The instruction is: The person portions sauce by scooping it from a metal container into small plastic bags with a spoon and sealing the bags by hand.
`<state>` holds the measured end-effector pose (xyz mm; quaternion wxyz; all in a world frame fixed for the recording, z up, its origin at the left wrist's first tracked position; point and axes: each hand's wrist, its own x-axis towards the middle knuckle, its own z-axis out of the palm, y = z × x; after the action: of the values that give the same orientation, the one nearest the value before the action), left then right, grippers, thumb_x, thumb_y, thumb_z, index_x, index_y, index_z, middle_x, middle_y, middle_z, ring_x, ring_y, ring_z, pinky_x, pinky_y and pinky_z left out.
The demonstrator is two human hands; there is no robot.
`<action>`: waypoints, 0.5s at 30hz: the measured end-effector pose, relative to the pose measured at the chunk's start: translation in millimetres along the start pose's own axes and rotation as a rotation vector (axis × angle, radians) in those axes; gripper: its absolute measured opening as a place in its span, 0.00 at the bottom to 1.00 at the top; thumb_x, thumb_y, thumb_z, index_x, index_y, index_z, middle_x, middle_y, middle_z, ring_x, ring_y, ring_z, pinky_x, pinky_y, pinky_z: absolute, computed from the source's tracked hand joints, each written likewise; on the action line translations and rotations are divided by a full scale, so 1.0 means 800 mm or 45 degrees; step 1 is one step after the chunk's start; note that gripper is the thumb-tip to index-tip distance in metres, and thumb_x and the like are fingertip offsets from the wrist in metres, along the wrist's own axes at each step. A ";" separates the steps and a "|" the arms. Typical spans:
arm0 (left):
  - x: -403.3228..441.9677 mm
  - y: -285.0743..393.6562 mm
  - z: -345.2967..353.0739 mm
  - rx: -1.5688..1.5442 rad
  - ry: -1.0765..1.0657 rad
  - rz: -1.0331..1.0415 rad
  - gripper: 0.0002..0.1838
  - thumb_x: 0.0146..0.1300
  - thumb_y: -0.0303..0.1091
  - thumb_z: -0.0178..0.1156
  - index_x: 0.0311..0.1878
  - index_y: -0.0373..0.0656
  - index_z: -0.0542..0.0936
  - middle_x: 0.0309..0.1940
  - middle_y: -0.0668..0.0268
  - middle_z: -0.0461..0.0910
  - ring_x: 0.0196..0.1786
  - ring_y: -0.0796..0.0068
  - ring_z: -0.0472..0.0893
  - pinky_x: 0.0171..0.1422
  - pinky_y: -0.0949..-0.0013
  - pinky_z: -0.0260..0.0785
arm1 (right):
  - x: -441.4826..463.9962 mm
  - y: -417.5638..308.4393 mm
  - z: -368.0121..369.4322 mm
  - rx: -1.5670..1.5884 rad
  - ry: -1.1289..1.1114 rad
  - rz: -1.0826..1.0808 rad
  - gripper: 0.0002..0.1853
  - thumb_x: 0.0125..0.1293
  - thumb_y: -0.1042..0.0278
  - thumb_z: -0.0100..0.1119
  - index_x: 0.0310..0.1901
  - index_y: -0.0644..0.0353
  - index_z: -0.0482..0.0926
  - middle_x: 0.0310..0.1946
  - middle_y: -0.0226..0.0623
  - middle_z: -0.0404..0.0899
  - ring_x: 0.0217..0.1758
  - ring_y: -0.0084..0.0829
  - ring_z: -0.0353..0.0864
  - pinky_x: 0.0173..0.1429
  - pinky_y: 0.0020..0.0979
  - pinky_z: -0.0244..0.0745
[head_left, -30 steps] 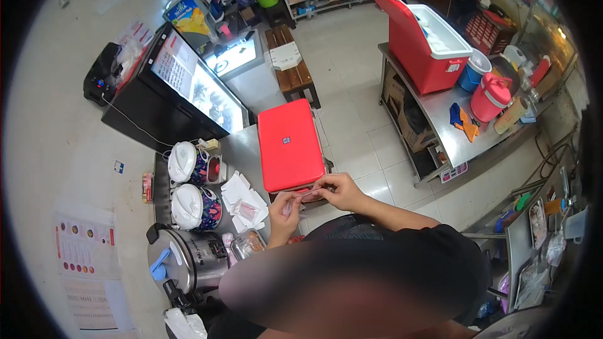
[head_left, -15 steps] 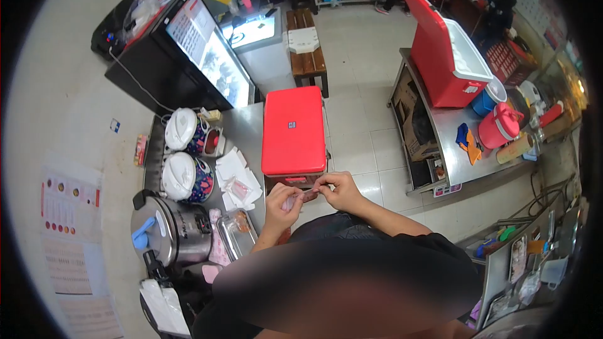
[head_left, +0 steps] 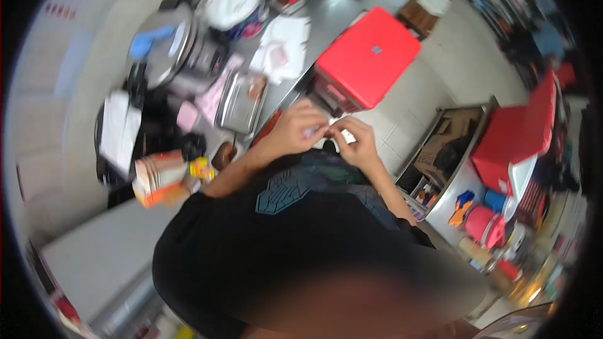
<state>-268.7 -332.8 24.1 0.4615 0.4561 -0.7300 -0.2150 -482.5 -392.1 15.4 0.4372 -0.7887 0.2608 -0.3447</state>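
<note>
My left hand (head_left: 296, 129) and my right hand (head_left: 355, 140) meet in front of my chest, fingertips pinched together. A bit of pale, clear plastic bag (head_left: 309, 132) shows between the fingers of my left hand. Both hands pinch this small bag, and something dark shows at the fingertips. Its contents are mostly hidden and blurred. To the left of my hands, a rectangular metal tray (head_left: 242, 105) with a brown item at one end lies on the steel counter (head_left: 326, 19). Behind it a clear packet (head_left: 276, 56) rests on white opened cardboard (head_left: 290, 31).
A closed red cooler (head_left: 370, 56) stands just beyond my hands. Left are a pressure cooker (head_left: 160, 44), a white-lidded pot (head_left: 232, 3) and a paper carton (head_left: 160, 176). On the right, an open red cooler (head_left: 502, 141) and a pink jug (head_left: 485, 226) occupy a steel table.
My view has turned, so the counter and coolers appear rotated and shifted, with some blur. My hands have come closer together, fingertips now meeting at the small bag.
</note>
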 end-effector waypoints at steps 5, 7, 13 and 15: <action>-0.064 -0.001 -0.033 -0.107 0.251 -0.316 0.04 0.62 0.25 0.70 0.39 0.36 0.86 0.36 0.59 0.87 0.39 0.62 0.85 0.48 0.59 0.74 | 0.038 0.003 0.051 0.128 -0.235 -0.045 0.02 0.64 0.80 0.67 0.36 0.68 0.82 0.34 0.43 0.85 0.38 0.36 0.87 0.46 0.32 0.79; -0.113 -0.023 -0.033 -0.532 0.467 -0.592 0.08 0.64 0.24 0.69 0.45 0.35 0.85 0.39 0.63 0.86 0.41 0.67 0.85 0.49 0.61 0.75 | 0.053 0.022 0.084 0.225 -0.284 0.004 0.03 0.66 0.78 0.66 0.37 0.68 0.81 0.35 0.45 0.85 0.40 0.34 0.87 0.48 0.33 0.80; -0.250 -0.064 -0.074 -1.936 1.165 -0.580 0.30 0.59 0.21 0.65 0.67 0.46 0.77 0.57 0.60 0.79 0.45 0.67 0.79 0.47 0.65 0.73 | 0.105 0.122 0.212 0.168 -0.555 0.381 0.10 0.78 0.66 0.60 0.45 0.66 0.80 0.37 0.39 0.89 0.42 0.26 0.87 0.50 0.32 0.82; -0.278 -0.050 -0.085 -1.991 1.335 -0.593 0.34 0.59 0.19 0.62 0.71 0.48 0.73 0.61 0.58 0.75 0.47 0.66 0.77 0.47 0.63 0.72 | 0.124 0.160 0.261 -0.106 -0.731 0.468 0.10 0.77 0.66 0.61 0.46 0.66 0.81 0.37 0.40 0.89 0.41 0.28 0.88 0.50 0.33 0.82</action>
<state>-155.4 -152.7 -78.8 0.8471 0.1915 0.0260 -0.4950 -273.5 -418.2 -144.1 0.5148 -0.8106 0.2788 -0.0131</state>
